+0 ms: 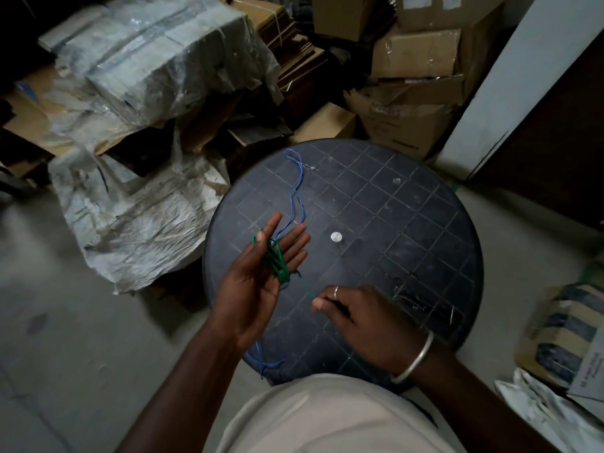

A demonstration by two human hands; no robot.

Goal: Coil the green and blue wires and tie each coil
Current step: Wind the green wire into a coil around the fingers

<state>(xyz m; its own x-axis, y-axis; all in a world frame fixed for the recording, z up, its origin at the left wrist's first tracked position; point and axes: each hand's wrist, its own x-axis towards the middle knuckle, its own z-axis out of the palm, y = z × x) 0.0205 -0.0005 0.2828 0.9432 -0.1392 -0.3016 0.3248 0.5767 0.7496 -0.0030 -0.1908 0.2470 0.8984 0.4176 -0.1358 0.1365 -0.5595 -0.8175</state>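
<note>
Fingers (pixel 294 245) of my left hand (pixel 258 276) lie straight and slightly spread, palm up, while the fingertips (pixel 318 302) of my right hand (pixel 362 318) pinch the free end of the green wire (pixel 277 264). Far beyond my left fingertips sits a plastic-wrapped bundle (pixel 163 57), and beyond the right ones a heap of cardboard boxes (pixel 415 53). Under both hands is the round black table (pixel 408 204), its top marked in a grid. The blue wire (pixel 295 191) lies loose on it: it snakes away past my left fingertips towards the far rim, passes beneath that hand, and comes out below my wrist, where it hangs over the near edge. The green wire is wound in several turns across my left palm and fingers, one strand up by the thumb. A silver bangle (pixel 415 358) circles my right wrist. Just to the right of my left fingertips a small silver disc (pixel 336 237) marks the tabletop. A ring (pixel 335 292) sits on one right finger.
</note>
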